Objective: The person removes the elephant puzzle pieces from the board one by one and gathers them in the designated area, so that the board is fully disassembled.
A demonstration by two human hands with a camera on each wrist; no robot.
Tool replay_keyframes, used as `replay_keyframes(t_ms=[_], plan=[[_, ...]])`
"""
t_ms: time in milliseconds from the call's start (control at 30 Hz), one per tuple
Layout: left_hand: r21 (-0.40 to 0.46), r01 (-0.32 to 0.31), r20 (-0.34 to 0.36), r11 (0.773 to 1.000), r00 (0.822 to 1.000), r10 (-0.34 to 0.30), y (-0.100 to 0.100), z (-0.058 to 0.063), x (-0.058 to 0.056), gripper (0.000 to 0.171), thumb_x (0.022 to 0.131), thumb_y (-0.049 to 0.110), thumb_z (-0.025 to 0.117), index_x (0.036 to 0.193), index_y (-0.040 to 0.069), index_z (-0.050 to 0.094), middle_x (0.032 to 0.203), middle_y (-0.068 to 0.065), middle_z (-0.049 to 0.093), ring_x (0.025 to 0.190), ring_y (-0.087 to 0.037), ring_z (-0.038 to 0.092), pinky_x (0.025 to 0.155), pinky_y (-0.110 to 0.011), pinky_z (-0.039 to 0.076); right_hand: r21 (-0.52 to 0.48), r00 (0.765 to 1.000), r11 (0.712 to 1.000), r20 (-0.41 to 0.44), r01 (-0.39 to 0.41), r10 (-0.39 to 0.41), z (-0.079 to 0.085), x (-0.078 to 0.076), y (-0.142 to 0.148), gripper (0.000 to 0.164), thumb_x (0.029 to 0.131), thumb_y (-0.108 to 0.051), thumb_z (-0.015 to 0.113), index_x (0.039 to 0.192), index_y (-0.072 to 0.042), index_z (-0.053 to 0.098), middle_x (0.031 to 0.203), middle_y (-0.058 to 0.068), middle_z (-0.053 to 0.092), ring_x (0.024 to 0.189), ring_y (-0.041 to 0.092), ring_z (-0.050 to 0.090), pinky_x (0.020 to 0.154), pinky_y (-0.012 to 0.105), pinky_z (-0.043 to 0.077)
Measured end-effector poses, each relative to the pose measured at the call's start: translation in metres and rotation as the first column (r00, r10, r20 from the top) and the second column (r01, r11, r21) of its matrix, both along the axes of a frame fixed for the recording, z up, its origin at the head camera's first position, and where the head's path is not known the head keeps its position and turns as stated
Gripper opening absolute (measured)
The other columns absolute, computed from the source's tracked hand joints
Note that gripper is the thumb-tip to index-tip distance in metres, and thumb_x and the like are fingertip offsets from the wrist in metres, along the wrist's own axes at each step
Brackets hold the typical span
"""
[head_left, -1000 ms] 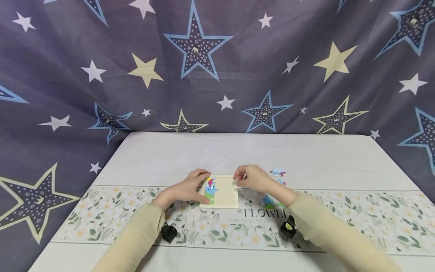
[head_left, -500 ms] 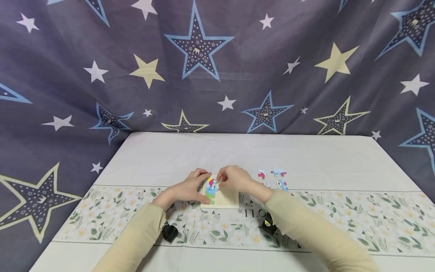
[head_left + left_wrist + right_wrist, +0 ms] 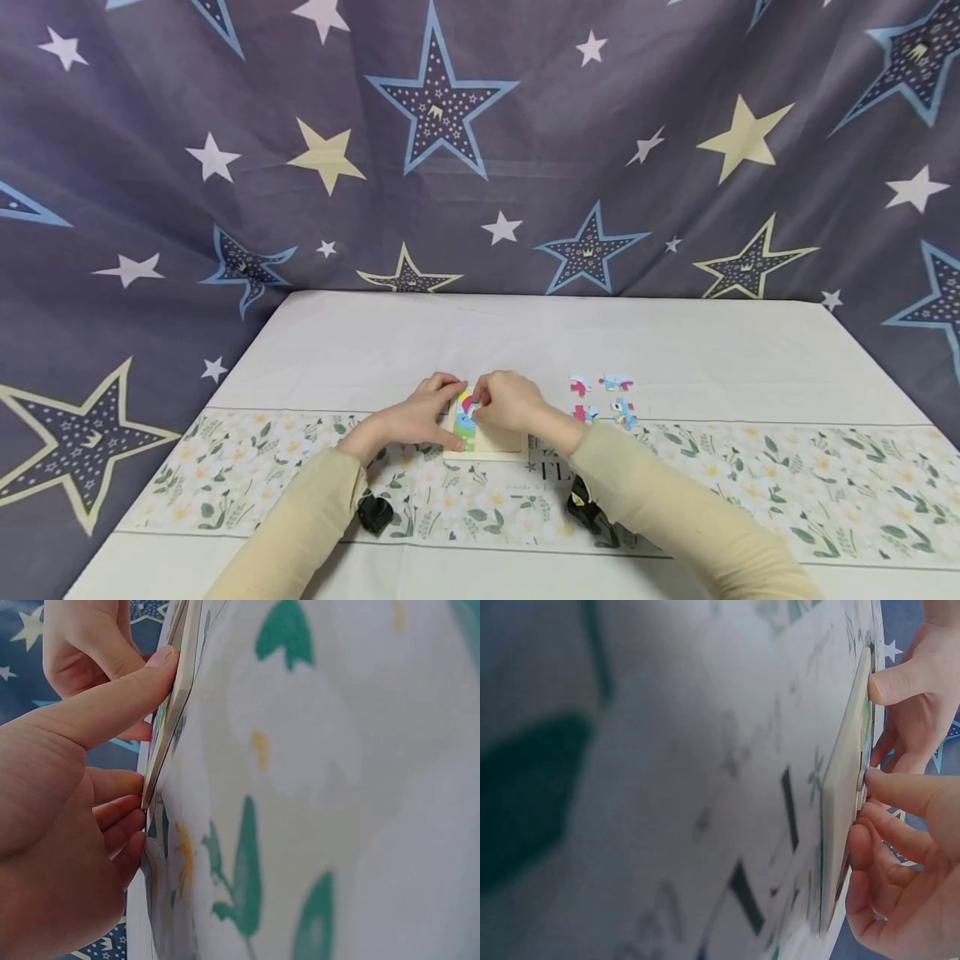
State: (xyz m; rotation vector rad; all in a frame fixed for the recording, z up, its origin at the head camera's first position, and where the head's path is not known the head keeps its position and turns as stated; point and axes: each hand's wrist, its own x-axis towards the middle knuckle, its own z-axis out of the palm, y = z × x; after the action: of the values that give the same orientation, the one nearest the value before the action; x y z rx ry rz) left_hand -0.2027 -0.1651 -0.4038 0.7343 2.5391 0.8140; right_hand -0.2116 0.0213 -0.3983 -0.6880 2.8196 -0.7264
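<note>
A shallow wooden puzzle tray lies on the table, with coloured jigsaw pieces along its left side and bare wood to the right. My left hand grips the tray's left side, thumb on the front corner and fingers along the edge, as the left wrist view shows. Over the fitted pieces, my right hand has thumb and forefinger pinched at a small puzzle piece, mostly hidden behind the fingers. Its other fingers curl beside the tray in the right wrist view.
Several loose puzzle pieces with blue and red print lie right of the tray, beyond the right forearm. A flower-print cloth band crosses the white table. A dark star-patterned curtain hangs behind.
My right hand has come left from the tray's right edge to the fitted pieces, carrying a piece. Loose pieces farther back came into view behind it. My left hand has stayed on the tray.
</note>
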Motion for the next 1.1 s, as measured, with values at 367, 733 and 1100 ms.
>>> replay_keyframes(t_ms=[367,733,1100], plan=[[-0.012,-0.005,-0.005,1.000,1.000,0.004,-0.0003,-0.0014,-0.0023,0.093,0.073,0.037,0.075,0.144,0.003,0.024,0.140,-0.011,0.024,0.130,-0.029,0.019,0.104,-0.049,0.024,0.015,1.000,1.000,-0.005,0.016,-0.016,0.0000,-0.0007,-0.0031,0.015,0.077,-0.022,0.073,0.085,-0.012,0.066,0.074,-0.004,0.058,0.065,0.009,0.051,0.060,0.025,0.041],[0.009,0.031,-0.037,0.999,0.999,-0.031,-0.0006,-0.0005,-0.0001,0.096,0.073,0.046,0.072,0.142,-0.001,0.025,0.136,-0.014,0.025,0.127,-0.031,0.022,0.102,-0.051,0.025,0.011,0.999,1.000,-0.041,0.018,-0.018,-0.0018,0.0002,-0.0042,0.013,0.074,-0.021,0.075,0.078,-0.012,0.066,0.079,-0.001,0.052,0.068,0.011,0.048,0.062,0.025,0.040],[-0.013,-0.001,-0.003,1.000,1.000,0.001,-0.0001,-0.0045,-0.0050,0.094,0.073,0.039,0.075,0.144,0.004,0.024,0.141,-0.010,0.023,0.131,-0.028,0.019,0.105,-0.047,0.024,0.049,0.998,0.999,-0.062,0.009,-0.006,0.0008,-0.0016,-0.0058,0.013,0.074,-0.021,0.076,0.079,-0.011,0.067,0.080,-0.001,0.055,0.068,0.011,0.050,0.061,0.025,0.042]])
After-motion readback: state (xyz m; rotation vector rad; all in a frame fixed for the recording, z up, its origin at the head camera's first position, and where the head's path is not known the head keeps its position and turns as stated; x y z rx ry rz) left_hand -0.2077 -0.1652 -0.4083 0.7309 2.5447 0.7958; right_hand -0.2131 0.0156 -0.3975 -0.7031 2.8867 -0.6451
